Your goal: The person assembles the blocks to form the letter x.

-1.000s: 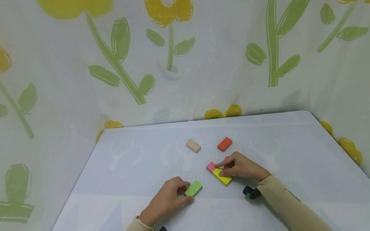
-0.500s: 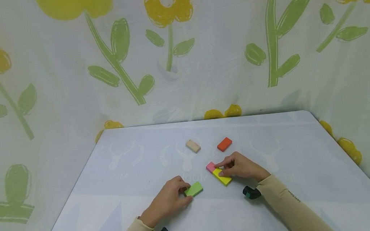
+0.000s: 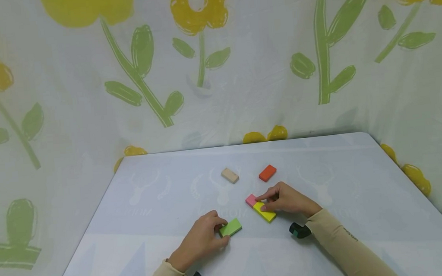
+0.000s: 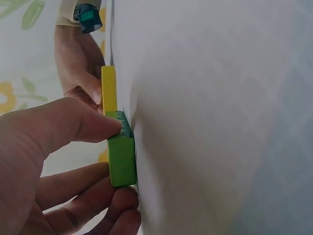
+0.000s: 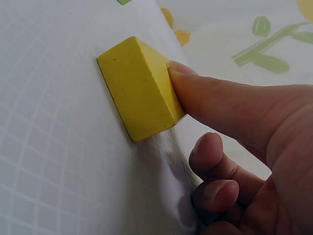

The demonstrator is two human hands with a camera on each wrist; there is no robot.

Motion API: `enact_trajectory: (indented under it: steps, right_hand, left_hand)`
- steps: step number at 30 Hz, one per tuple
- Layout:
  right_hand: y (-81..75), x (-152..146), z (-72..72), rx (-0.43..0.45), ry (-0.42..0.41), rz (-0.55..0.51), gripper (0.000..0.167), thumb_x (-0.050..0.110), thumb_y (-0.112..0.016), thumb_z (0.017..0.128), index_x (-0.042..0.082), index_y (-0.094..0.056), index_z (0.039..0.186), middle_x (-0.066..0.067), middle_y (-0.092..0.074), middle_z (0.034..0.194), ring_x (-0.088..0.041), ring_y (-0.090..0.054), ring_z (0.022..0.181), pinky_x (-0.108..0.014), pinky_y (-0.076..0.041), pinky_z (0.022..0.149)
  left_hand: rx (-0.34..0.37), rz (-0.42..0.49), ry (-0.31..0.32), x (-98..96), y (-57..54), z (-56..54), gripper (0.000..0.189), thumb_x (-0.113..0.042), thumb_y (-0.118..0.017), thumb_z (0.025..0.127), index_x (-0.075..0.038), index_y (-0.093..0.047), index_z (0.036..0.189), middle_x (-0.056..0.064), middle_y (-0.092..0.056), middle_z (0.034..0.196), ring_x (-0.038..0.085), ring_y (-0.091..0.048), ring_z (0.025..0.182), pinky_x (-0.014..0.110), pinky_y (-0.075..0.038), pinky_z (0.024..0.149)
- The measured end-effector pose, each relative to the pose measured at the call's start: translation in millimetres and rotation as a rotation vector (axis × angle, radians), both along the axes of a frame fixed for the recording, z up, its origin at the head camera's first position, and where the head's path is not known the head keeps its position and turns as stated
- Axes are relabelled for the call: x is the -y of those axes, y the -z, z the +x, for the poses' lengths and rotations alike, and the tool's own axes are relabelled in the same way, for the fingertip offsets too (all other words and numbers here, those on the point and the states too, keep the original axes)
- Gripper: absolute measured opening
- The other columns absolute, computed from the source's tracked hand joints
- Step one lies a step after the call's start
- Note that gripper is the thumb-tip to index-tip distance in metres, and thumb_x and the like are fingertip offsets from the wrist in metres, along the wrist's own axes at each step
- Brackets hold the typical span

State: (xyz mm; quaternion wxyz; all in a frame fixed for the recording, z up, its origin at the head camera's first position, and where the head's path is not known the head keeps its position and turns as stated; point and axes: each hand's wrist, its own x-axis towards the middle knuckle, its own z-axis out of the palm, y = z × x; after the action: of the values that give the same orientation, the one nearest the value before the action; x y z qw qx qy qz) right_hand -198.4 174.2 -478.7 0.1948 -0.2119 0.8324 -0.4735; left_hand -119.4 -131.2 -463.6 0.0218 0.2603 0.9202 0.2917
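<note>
My left hand (image 3: pixel 201 237) pinches a small light-green block (image 3: pixel 231 227) by its left end, thumb on the near side and fingers on the far side. In the left wrist view, the thumb lies on a side of the green block (image 4: pixel 122 161) that carries a pale pattern. My right hand (image 3: pixel 288 199) holds a yellow block (image 3: pixel 267 214), which lies end to end with a pink block (image 3: pixel 251 200). Its index fingertip is at the join of the two. The right wrist view shows the thumb against the yellow block (image 5: pixel 132 93), with other fingers curled below.
A beige block (image 3: pixel 230 176) and an orange-red block (image 3: pixel 267 173) lie farther back on the pale table (image 3: pixel 162 190). Behind the table's back edge hangs a white curtain (image 3: pixel 248 88) printed with flowers. Both wrists wear dark cameras.
The green block has turned slightly in the left hand, its long side now lying flatter across the view. The right hand and the other blocks stay put; the head view has shifted slightly.
</note>
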Motion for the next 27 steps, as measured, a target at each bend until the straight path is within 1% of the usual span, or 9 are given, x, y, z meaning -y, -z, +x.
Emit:
enact_trajectory:
  steps: [5,15,27]
  right_hand:
    - [0.2,-0.1,-0.5,-0.002,-0.009,-0.006,0.033,0.016,-0.082,0.089,0.008,-0.078,0.12,0.003,-0.047,0.069,-0.01,-0.045,0.065,-0.02,-0.033,0.058]
    - [-0.8,0.3,0.0,0.009,-0.001,0.001,0.033,0.016,-0.082,0.089,0.009,-0.078,0.121,0.002,-0.047,0.069,-0.011,-0.045,0.065,-0.02,-0.033,0.058]
    - [-2.0,0.3,0.4,0.011,-0.008,-0.013,0.033,0.017,-0.082,0.089,0.009,-0.078,0.121,0.003,-0.048,0.069,-0.011,-0.045,0.066,-0.02,-0.033,0.058]
  left_hand:
    - [-0.011,-0.004,0.002,0.1,0.4,0.1,0.027,-0.014,-0.081,0.076,-0.003,-0.079,0.1,-0.005,-0.054,0.077,-0.001,-0.043,0.069,0.017,-0.039,0.063]
    - [-0.001,-0.009,-0.006,1.6,-0.1,-1.6,0.025,-0.016,-0.082,0.076,-0.004,-0.08,0.098,-0.005,-0.057,0.078,0.004,-0.052,0.072,0.017,-0.043,0.066]
    - [0.003,0.004,-0.018,2.9,-3.9,-4.8,0.025,-0.015,-0.083,0.075,-0.005,-0.079,0.098,-0.005,-0.057,0.079,0.004,-0.052,0.073,0.018,-0.044,0.065]
